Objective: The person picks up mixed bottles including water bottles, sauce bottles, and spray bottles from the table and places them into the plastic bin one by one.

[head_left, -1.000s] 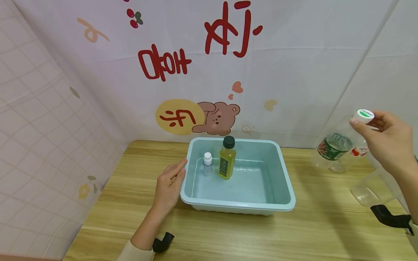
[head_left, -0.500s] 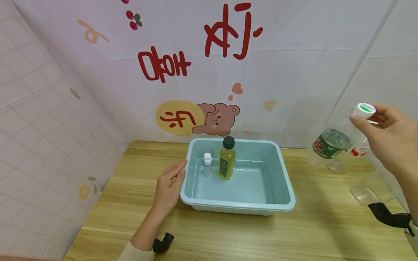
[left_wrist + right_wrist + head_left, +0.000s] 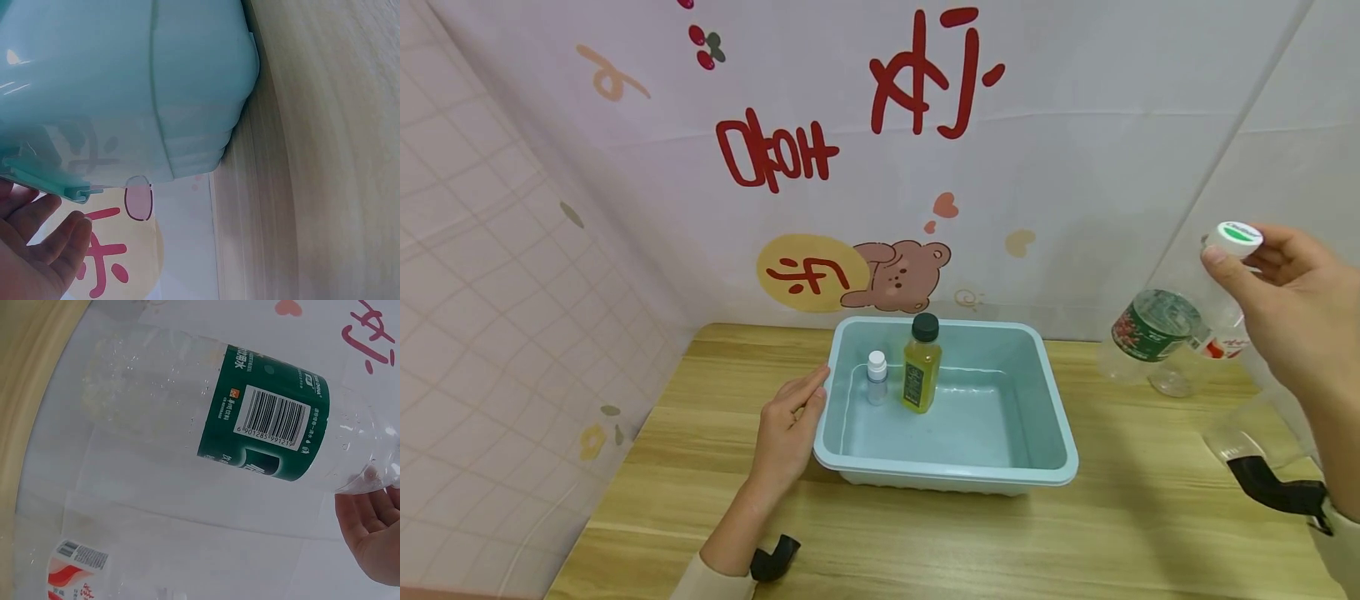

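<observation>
Right hand (image 3: 1296, 312) holds the clear bottle (image 3: 1157, 329) by its white cap (image 3: 1234, 239), body hanging leftward below the grip

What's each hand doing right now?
Left hand: open, fingers resting against the teal tub rim.
Right hand: gripping the clear bottle by its white-capped neck.

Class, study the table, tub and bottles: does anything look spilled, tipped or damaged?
Nothing looks spilled or broken. The yellow bottle and small white-capped bottle stand upright in the tub; the right hand holds a clear bottle tilted in the air.
</observation>
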A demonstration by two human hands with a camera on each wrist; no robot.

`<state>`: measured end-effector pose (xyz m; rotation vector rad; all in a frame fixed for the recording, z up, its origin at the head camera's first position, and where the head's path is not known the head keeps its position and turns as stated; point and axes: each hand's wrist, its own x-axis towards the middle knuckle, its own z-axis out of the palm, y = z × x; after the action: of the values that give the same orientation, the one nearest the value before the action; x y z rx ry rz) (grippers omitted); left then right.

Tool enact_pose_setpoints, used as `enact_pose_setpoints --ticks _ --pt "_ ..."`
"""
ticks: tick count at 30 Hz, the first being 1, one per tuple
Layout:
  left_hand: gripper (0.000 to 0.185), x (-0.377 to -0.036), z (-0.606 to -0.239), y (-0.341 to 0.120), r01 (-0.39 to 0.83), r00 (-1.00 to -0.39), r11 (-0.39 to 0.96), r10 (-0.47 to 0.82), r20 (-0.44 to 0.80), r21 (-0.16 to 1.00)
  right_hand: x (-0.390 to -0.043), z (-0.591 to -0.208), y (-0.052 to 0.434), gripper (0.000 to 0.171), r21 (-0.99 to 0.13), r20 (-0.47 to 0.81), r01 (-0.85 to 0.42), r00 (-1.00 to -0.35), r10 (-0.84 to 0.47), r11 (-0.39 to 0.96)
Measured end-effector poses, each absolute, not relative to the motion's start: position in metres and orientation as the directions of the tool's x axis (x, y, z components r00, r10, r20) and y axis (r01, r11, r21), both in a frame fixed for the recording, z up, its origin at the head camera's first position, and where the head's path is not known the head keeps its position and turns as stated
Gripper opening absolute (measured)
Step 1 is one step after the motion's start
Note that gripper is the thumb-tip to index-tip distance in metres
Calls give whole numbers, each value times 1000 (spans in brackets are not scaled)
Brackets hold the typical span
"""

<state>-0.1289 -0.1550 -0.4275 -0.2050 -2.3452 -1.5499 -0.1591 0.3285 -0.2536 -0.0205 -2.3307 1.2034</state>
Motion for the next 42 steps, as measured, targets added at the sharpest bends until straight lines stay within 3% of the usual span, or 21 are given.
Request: enact_pose_setpoints --ticks 33,37,42 --pt "34 -130 -430 -157 312 -933 392 -46 357 865 -161 -225 278 30 -793 551 -390 -787 277 469" --pt "33 -130 -430 -157 311 -933 391 -46 356 866 -163 -223 269 29 -818 561 -472 -782 273 328" --pt "34 -131 -431 -156 310 -932 394 -52 358 865 -163 -222 255 27 -824 548 -459 -795 261 333"
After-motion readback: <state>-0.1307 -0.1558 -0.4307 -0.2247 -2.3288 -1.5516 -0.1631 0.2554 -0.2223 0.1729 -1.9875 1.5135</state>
